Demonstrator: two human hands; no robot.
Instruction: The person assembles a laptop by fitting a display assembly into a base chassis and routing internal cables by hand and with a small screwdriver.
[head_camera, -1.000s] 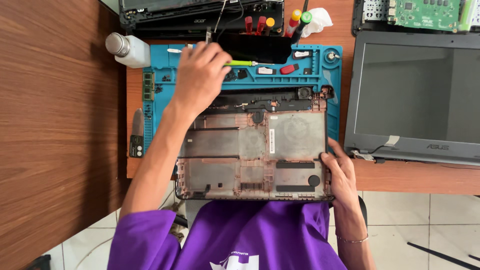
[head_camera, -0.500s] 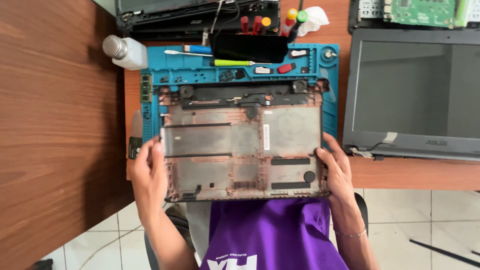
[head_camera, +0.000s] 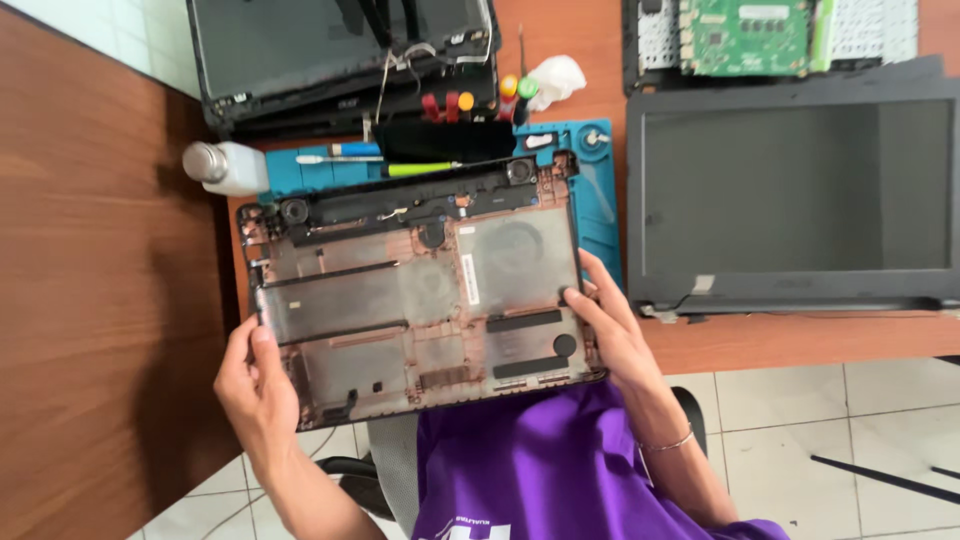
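Both hands, left hand (head_camera: 255, 385) and right hand (head_camera: 612, 330), clamp the dark, empty plastic laptop base shell (head_camera: 420, 290) by its sides, lifted over the table's near edge. Inspection step, judging by tilt; next move needs steady two-sided support.

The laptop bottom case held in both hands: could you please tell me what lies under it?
Under the laptop bottom case a blue repair mat shows along its top and right edges; the rest of the mat is covered.

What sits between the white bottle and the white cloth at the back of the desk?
In the head view, the blue repair mat with screwdrivers lies between the white bottle and the white cloth.
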